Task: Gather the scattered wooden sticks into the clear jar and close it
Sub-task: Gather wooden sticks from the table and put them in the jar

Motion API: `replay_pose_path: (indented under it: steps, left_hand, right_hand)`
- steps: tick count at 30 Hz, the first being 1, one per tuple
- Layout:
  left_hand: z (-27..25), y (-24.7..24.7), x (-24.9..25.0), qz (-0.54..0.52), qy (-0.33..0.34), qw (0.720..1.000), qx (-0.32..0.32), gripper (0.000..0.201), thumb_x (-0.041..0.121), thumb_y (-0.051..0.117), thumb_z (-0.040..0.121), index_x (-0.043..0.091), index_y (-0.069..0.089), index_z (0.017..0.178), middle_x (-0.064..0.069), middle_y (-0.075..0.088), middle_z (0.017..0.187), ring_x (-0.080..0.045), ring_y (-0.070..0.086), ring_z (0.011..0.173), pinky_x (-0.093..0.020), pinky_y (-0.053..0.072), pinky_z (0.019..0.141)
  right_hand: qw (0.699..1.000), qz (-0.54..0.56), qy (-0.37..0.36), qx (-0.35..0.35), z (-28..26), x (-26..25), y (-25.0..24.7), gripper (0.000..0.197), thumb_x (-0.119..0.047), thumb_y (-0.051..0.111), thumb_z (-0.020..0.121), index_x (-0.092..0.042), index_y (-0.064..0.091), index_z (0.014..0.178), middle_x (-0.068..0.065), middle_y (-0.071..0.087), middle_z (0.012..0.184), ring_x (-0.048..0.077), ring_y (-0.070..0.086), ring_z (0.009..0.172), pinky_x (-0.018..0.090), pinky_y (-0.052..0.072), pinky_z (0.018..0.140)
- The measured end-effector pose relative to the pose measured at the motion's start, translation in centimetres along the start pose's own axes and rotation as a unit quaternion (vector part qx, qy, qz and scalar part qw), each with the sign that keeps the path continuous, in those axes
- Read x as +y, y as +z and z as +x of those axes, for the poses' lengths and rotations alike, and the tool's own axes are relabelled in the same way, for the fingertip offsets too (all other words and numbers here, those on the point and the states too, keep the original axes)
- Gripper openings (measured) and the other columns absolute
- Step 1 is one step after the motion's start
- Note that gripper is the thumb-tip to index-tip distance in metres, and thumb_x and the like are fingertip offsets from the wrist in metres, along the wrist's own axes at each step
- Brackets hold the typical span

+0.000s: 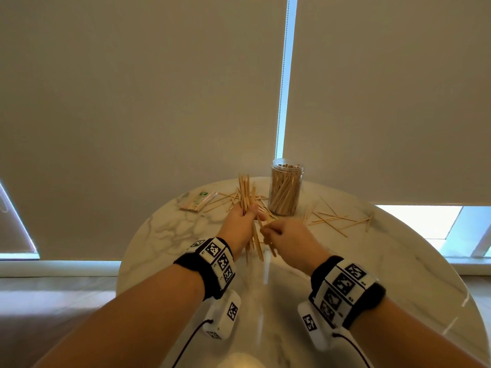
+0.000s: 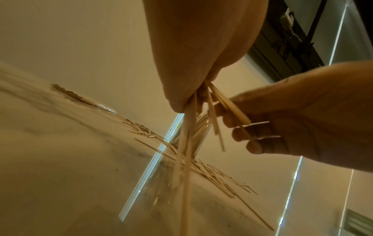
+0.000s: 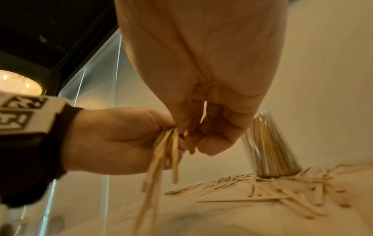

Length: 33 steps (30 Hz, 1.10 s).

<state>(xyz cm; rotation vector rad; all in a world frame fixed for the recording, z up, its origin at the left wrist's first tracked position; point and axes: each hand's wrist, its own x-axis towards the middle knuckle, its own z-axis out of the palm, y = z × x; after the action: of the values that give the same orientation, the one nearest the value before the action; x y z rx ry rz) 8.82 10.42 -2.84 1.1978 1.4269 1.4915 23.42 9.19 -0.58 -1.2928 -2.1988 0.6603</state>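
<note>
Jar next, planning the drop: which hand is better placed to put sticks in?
Left, probably: the left hand grips the bigger bundle beside the open jar; the right hand pinches few.

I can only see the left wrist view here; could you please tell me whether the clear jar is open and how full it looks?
Observer: In the head view the clear jar stands upright with no lid on, packed with sticks nearly to the rim.
Operator: Thank you. How is the bundle held from above?
Observer: The left hand grips the bundle upright, its tips fanning above the fist, left of the jar.
Operator: Is anything else lying on the table besides loose sticks?
Observer: Yes, a wrapped packet of sticks lies at the far left of the marble table.
</note>
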Motion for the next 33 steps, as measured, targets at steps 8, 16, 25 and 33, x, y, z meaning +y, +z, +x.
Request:
replay_pose_path:
  steps: [8, 16, 25, 33]
  left_hand:
    - [0.0, 1.3, 1.2, -0.213, -0.045, 0.976, -0.001, 0.016, 0.025, 0.048, 0.104, 0.012, 0.052, 0.096, 0.001, 0.05, 0.067, -0.018, 0.053, 0.067, -0.041, 0.048, 0.078]
    - [0.2, 0.9, 2.4, -0.312, -0.042, 0.949, 0.019, 0.019, 0.03, 0.043, 0.105, 0.014, 0.046, 0.096, 0.004, 0.042, 0.063, -0.01, 0.038, 0.052, -0.031, 0.042, 0.06]
    - [-0.3, 1.0, 1.6, -0.235, -0.058, 0.97, -0.028, 0.022, 0.027, 0.046, 0.104, 0.009, 0.05, 0.116, 0.004, 0.042, 0.062, -0.008, 0.035, 0.05, -0.025, 0.036, 0.048]
    - [-1.9, -1.3, 2.3, 0.225, 0.038, 0.955, -0.189, 0.042, 0.057, 0.063, 0.088, 0.018, 0.051, 0.076, 0.002, 0.047, 0.062, -0.013, 0.039, 0.049, -0.027, 0.037, 0.05]
  right_hand:
    - [0.993, -0.027, 0.0, -0.115, -0.4, -0.7, 0.5, 0.039, -0.031, 0.052, 0.1, -0.024, 0.044, 0.138, 0.0, 0.072, 0.098, 0.016, 0.07, 0.086, 0.04, 0.059, 0.083]
    - [0.996, -0.046, 0.018, -0.076, -0.7, -0.9, 0.6, 0.03, -0.028, 0.061, 0.096, -0.02, 0.054, 0.124, -0.004, 0.073, 0.09, 0.012, 0.072, 0.077, 0.037, 0.061, 0.078]
    - [0.99, -0.012, 0.032, -0.136, -0.6, -1.0, 0.6, 0.038, -0.035, 0.077, 0.084, -0.014, 0.066, 0.115, -0.002, 0.075, 0.096, 0.013, 0.071, 0.086, 0.035, 0.059, 0.086]
    - [0.968, 0.185, 0.011, 0.167, 1.5, -2.1, -5.6, 0.034, -0.048, 0.036, 0.104, -0.025, 0.058, 0.117, -0.006, 0.064, 0.106, 0.013, 0.06, 0.098, 0.035, 0.049, 0.085]
